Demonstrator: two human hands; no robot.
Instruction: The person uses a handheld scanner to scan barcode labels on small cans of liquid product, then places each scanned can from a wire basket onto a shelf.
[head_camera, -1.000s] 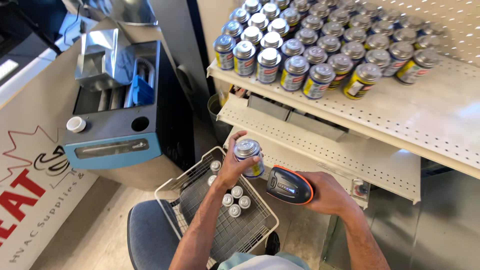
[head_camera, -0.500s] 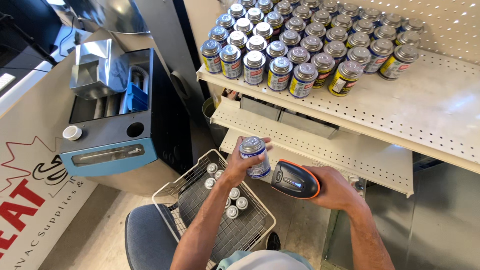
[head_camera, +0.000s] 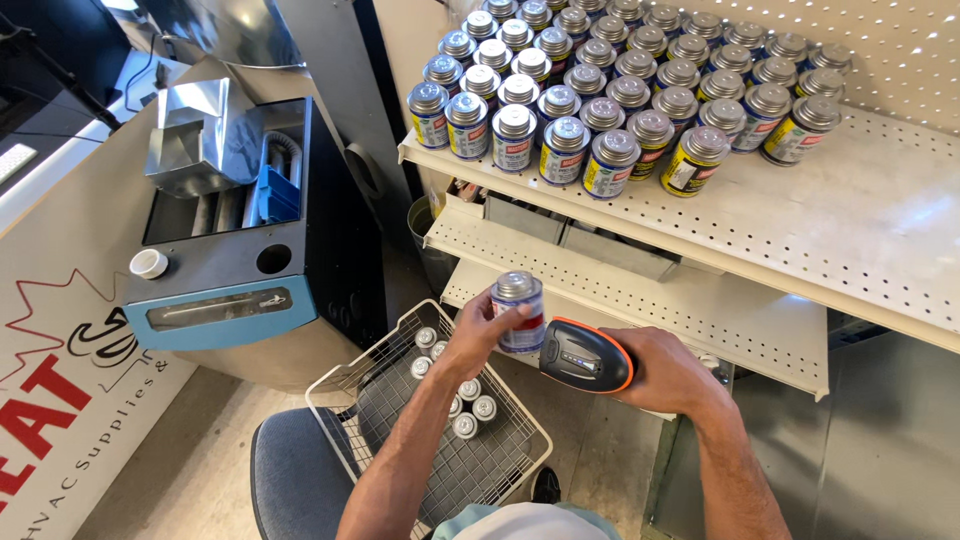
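Observation:
My left hand holds a small metal can with a silver lid and a blue-and-red label, upright, above a white wire basket. My right hand grips a black handheld scanner with an orange rim, its head pointed at the can's label from the right and almost touching it. Several more cans stand in the basket below my left forearm.
Many similar cans fill the left part of a cream perforated shelf; lower shelves sit beneath. A grey and blue machine cabinet stands left. The basket rests on a grey chair seat.
The view has shifted slightly; my hands with can and scanner stay together in nearly the same pose, the scanner still aimed at the can.

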